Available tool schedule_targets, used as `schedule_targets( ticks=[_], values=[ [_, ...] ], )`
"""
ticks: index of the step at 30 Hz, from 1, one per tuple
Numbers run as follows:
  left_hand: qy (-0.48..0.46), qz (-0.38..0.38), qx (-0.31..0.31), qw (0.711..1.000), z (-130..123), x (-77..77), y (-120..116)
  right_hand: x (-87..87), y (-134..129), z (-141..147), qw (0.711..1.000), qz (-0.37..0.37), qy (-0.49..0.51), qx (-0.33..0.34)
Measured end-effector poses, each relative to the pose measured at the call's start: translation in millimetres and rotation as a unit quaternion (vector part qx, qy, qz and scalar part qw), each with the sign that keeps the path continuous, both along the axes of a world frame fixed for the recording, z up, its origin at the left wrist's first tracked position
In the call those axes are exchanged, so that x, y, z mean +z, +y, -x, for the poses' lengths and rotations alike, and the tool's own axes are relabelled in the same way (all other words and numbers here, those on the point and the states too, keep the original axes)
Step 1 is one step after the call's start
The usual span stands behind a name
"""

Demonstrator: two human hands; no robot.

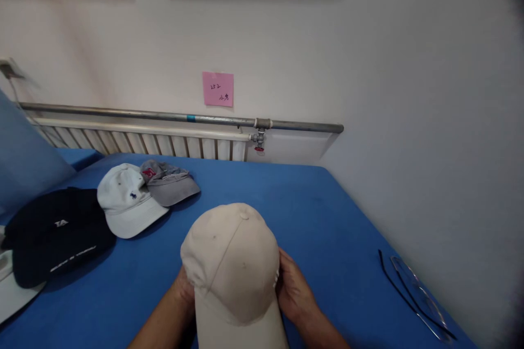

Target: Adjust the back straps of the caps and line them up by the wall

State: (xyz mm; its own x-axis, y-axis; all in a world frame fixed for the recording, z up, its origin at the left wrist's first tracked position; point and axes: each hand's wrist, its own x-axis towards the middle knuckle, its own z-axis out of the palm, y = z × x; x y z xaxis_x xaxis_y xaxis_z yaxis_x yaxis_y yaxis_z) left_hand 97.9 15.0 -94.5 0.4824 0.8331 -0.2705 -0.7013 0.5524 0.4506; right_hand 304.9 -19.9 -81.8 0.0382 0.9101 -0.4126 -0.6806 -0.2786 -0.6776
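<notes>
Beige cap: near centre, between both hands.
Left hand: clasps cap's left side, fingers mostly hidden.
Right hand: partly curled, clasping right side.
Glasses: right, on blue table.

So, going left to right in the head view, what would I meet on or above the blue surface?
Cut-off white cap, black cap, white cap with dark logo, grey cap, beige cap, right hand, eyeglasses.
</notes>
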Motion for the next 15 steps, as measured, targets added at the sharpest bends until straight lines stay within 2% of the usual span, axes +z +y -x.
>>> schedule_targets(
  ticks=[4, 8, 11, 15],
  values=[
    [-0.009, 0.03, 0.023, 0.999, -17, 18.3, 5, -7.3, 6, -11, 0.997, -0.034, -0.019, -0.071],
    [-0.038, 0.024, 0.041, 0.998, -23, 26.6, 8, -5.1, 8, -17, 0.991, -0.051, -0.023, -0.122],
    [-0.049, 0.029, 0.045, 0.997, -22, 32.9, 8, 5.3, 6, -16, 0.992, -0.051, 0.0, -0.116],
    [-0.026, 0.084, 0.079, 0.993, -20, 37.6, 10, 22.6, 0, -15, 0.996, -0.045, 0.06, -0.051]
  ],
)
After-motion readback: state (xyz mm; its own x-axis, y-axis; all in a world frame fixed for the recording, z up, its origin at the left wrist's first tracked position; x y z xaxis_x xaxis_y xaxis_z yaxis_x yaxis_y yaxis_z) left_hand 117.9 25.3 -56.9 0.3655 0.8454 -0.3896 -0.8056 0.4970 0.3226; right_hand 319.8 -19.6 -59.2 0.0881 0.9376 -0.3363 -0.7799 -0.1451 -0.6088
